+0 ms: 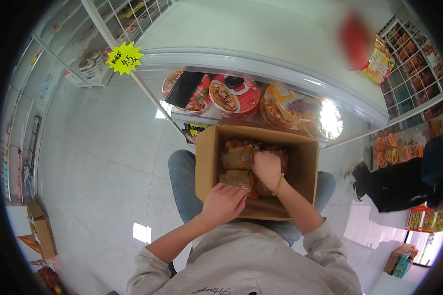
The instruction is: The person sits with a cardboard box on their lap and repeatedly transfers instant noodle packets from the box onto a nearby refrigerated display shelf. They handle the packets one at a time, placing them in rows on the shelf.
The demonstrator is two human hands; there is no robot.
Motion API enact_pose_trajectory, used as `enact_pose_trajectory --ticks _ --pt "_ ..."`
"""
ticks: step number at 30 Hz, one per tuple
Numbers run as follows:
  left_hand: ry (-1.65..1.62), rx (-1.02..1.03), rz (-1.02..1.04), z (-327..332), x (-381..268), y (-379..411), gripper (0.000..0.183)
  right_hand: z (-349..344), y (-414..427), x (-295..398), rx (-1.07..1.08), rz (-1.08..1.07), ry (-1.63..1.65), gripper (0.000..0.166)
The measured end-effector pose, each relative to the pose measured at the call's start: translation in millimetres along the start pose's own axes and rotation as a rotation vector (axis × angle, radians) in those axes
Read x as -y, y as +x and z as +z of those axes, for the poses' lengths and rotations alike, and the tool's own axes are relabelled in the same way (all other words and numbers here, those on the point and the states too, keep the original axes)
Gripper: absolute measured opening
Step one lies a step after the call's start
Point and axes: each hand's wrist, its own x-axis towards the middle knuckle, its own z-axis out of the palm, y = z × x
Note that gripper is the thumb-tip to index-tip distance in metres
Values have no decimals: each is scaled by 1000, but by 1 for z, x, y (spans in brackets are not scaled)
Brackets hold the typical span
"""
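An open cardboard box [302, 162] sits on my lap between my knees. Inside it lie several orange and yellow plastic packets [237, 158] of packaged food. My left hand [223, 202] reaches over the near left part of the box, its fingertips at the end of a near packet [236, 177]. Deeper in the box is my right hand [267, 169], curled down among the packets right of the middle. Its fingertips are hidden, so whether it grips a packet does not show. Whether the left fingers pinch the packet is also unclear.
Beyond the box, a shelf holds instant noodle bowls [234, 96], with a black phone [185, 89] and a small black object [234, 82] on top. A white shelf [258, 33] overhangs them, bearing a yellow packet [379, 62]. A person's legs [395, 184] are at right.
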Motion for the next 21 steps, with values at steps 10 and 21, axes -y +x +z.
enact_pose_trajectory --ticks 10,21 --pt "17 -23 17 4 0 1 9 73 31 1 95 -257 -173 70" --pt "15 8 0 4 -3 2 9 112 35 -21 -95 -254 -148 68"
